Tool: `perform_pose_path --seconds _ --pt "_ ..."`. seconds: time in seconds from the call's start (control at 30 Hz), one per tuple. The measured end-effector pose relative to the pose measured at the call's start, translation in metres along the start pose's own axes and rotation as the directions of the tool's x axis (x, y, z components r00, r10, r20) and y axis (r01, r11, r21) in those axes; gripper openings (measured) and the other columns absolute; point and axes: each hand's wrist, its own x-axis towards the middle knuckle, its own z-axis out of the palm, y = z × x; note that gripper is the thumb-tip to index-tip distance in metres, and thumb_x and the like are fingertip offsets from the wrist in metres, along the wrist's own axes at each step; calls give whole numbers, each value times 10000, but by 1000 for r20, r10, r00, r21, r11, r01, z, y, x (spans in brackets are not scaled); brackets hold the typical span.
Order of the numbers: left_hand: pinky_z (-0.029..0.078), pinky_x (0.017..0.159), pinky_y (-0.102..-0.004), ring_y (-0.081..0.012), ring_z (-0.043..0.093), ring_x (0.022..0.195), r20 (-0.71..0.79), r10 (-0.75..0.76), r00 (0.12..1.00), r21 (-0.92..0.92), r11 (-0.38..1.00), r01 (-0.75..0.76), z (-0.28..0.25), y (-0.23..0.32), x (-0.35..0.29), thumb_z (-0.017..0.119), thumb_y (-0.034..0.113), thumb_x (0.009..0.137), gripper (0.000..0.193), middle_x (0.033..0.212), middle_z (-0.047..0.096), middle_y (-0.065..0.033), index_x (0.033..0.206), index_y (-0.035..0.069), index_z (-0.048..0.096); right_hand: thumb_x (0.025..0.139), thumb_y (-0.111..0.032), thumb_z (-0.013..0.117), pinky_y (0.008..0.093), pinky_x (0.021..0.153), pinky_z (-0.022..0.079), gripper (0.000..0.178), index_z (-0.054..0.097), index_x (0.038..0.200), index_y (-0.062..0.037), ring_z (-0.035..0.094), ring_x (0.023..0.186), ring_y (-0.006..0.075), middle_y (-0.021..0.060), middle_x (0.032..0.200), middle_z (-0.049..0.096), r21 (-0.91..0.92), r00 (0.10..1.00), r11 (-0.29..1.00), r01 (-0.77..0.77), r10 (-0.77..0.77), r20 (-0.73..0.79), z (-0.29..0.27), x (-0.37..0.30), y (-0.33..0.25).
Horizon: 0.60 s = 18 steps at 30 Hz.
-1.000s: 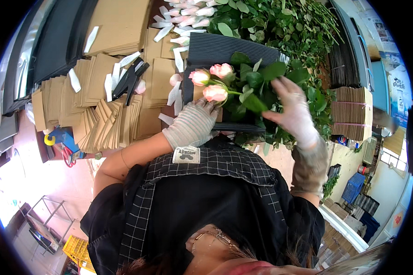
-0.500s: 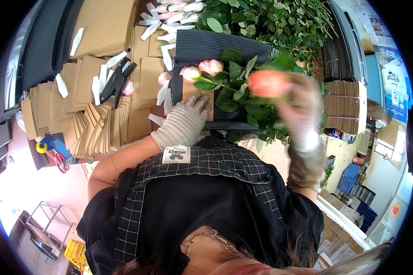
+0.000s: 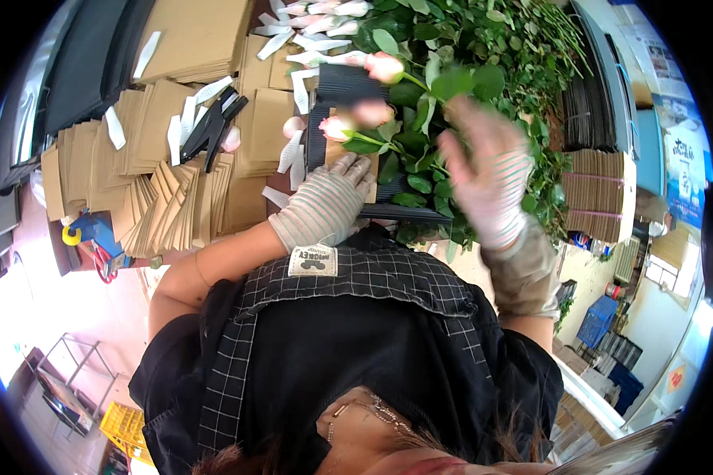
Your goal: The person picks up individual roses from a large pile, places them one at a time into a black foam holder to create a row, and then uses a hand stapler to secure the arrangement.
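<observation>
Head view: striped-gloved left hand (image 3: 326,195) lies flat on tan cardboard (image 3: 337,151) beside pink-and-cream roses (image 3: 337,128) over a black corrugated sheet (image 3: 342,84); blurred right hand (image 3: 487,162), grip unclear. Best spare the petals.

Off-white cloth gloves with thin grey-green stripes (image 3: 317,212) worn on left hand (image 3: 329,198) and right hand (image 3: 491,174). Grey-brown cloth sleeve (image 3: 523,273) worn above right one. Black short-sleeved shirt (image 3: 333,348) partly covered by black apron with white-lined squares (image 3: 380,279); pale patch (image 3: 313,260) sewn on. Thin chain necklace (image 3: 382,413) worn.
</observation>
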Motion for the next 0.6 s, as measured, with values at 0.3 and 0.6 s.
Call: perform_pose_path --seconds 0.3,0.6 --pt "395 1008 -452 -361 382 1297 44 25 999 11 1000 -26 -9 -4 2 715 417 726 747 1350 443 -207 1269 -35 473 858 -222 589 363 567 485 139 598 960 -128 602 664 272 56 858 578 -217 890 941 258 -144 432 101 -17 13" --pt "469 575 -214 -82 541 682 410 -553 725 -904 -349 246 -6 -50 -34 645 168 883 318 852 551 -36 1128 0 530 807 -186 584 381 508 475 252 636 1053 -171 608 625 233 20 693 561 244 767 917 315 -397 504 51 -26 5"
